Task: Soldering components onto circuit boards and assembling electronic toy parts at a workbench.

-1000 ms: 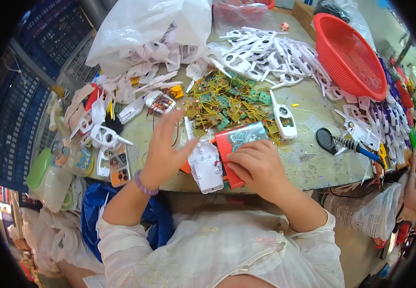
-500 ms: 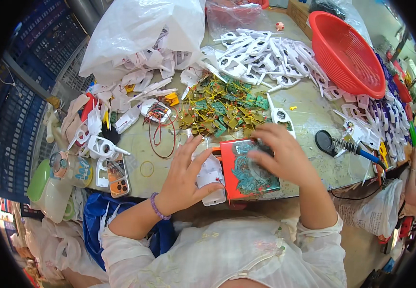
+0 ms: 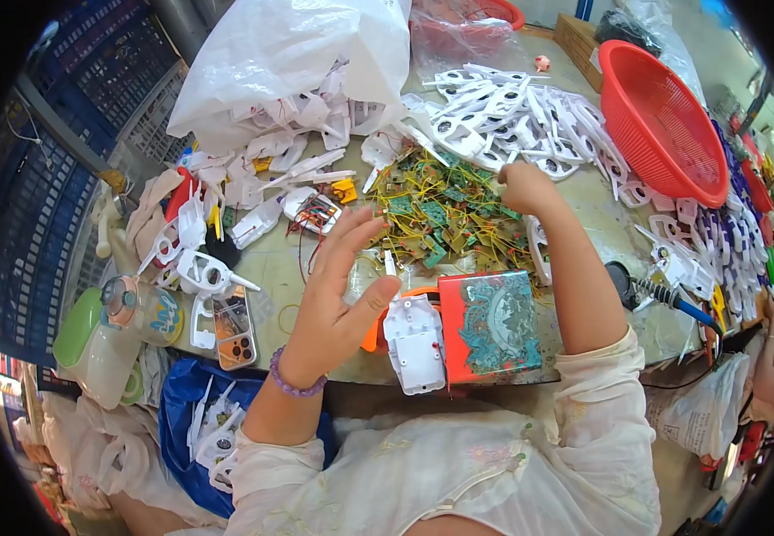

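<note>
My left hand (image 3: 342,299) is open, fingers spread, just left of a white plastic housing half (image 3: 416,348) with screw posts and a small red part on it. That housing lies against a red box (image 3: 456,335) whose top carries a clear sheet with a teal pattern and solder-like grime. My right hand (image 3: 530,189) reaches to the right edge of a heap of green circuit boards with yellow wires (image 3: 440,214). Its fingers are curled closed, and what they pinch is hidden. Beneath that forearm lies a white long-nosed housing (image 3: 540,252), partly covered.
White housings (image 3: 503,116) are piled at the back, beside a red plastic basket (image 3: 664,125). A white bag (image 3: 288,62) spills more parts. A soldering iron (image 3: 673,302) rests at right. At left stand a phone (image 3: 236,335), a jar (image 3: 146,313) and a blue bag (image 3: 181,402).
My right hand has left the red box and moved away to the heap's right edge, its fingers closing. My left hand has lifted off the white housing half. The whole view has shifted slightly.
</note>
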The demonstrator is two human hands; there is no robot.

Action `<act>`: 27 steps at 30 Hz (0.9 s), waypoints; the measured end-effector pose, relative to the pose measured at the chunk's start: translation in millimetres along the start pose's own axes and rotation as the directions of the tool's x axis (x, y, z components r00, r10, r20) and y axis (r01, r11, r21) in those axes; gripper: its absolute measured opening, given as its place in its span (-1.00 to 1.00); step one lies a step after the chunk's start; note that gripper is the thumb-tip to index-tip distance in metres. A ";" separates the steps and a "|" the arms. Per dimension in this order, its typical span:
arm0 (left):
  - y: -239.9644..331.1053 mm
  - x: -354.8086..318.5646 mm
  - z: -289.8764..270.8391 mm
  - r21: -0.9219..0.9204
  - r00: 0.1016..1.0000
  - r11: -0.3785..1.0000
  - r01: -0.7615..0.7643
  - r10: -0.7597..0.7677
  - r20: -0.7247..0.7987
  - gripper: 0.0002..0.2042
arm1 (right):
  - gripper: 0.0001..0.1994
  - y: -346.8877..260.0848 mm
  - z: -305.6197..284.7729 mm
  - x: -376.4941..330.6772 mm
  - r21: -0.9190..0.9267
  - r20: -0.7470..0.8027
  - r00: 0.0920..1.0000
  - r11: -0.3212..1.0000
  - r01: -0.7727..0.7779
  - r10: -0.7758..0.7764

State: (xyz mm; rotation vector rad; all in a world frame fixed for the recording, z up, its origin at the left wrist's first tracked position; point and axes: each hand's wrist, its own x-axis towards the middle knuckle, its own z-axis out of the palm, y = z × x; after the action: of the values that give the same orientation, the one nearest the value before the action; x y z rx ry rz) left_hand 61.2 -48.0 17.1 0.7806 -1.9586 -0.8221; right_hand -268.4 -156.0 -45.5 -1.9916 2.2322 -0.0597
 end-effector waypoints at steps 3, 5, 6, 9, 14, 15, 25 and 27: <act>3.9 -0.2 -3.6 0.078 0.996 0.997 -0.025 0.019 0.082 -0.49 | -0.61 -0.2 -8.2 -16.2 -0.033 0.069 0.994 0.996 0.084 -0.082; 9.0 0.3 -3.3 0.084 0.995 0.996 -0.034 0.026 0.098 -0.49 | -0.54 -2.3 -9.2 -23.9 -0.101 0.076 0.993 0.990 0.100 -0.092; 11.8 1.7 -1.9 0.088 0.993 0.995 -0.047 0.037 0.116 -0.49 | -0.54 0.3 -8.0 -26.6 -0.102 0.073 0.994 0.991 0.092 -0.085; 19.6 4.9 1.1 0.095 0.984 0.992 -0.088 0.072 0.163 -0.50 | -0.50 5.6 -7.5 -37.5 -0.018 -0.062 0.994 0.996 0.084 -0.085; 24.4 11.2 7.1 0.034 0.984 0.996 -0.080 0.073 0.163 -0.58 | -0.55 -2.2 -35.7 -80.8 0.917 -0.345 0.930 0.166 0.362 -0.127; 24.3 13.2 9.0 -0.040 0.985 0.999 -0.035 0.041 0.168 -0.62 | -0.55 -4.8 -41.8 -88.4 0.918 -0.343 0.930 0.166 0.361 -0.131; 22.3 37.1 54.4 -0.544 0.862 0.688 0.480 -0.253 0.440 -0.61 | -0.52 -26.8 -54.3 -164.1 0.937 -0.313 0.915 -0.240 0.254 -0.254; 36.0 40.4 56.2 -0.643 0.827 0.528 0.555 -0.271 0.492 -0.65 | -0.50 -30.7 -55.6 -175.5 0.948 -0.307 0.920 -0.160 0.274 -0.245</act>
State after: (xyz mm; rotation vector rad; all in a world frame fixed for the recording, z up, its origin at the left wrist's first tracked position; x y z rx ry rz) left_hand -13.2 -43.8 40.0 0.5924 -1.4166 -2.0518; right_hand -226.9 10.4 28.2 -1.2537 0.8028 -1.3901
